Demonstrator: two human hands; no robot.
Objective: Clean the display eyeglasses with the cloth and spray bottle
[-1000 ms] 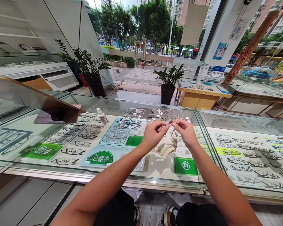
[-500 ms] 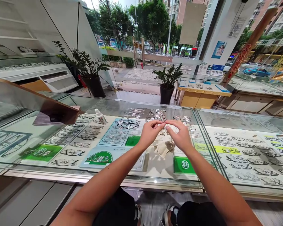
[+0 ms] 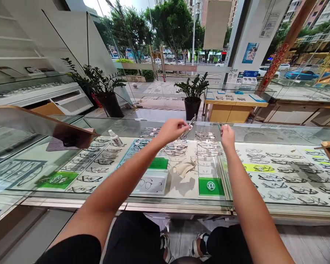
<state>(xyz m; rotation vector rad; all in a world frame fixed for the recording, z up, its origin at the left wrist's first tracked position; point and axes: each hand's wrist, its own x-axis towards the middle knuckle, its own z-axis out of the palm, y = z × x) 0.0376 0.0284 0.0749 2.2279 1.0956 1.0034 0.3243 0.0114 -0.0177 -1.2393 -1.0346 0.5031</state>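
1. The glasses (image 3: 191, 124) are up in the air, near the middle of the frame, over the far side of the counter (image 3: 178, 206).
2. The left hand (image 3: 172, 131) pinches them between thumb and finger. The right hand (image 3: 227, 137) is apart from them, fingers curled in, just beside a thin green strip (image 3: 219, 127) (I cannot tell if they pinch it).
3. The job looks part done to me: the glasses are in hand, but not put down yet.
4. The counter has a see-through top, with rows of other frames (image 3: 175, 147) showing. A crumpled cloth (image 3: 183, 168) lies below the middle of the frame. A white bottle (image 3: 115, 138) stands to its left, well apart. A green card (image 3: 211, 186) is at the lower right of the cloth.
5. Farther off, a plant (image 3: 192, 87) stands near the top middle, with trees (image 3: 169, 31) outside.
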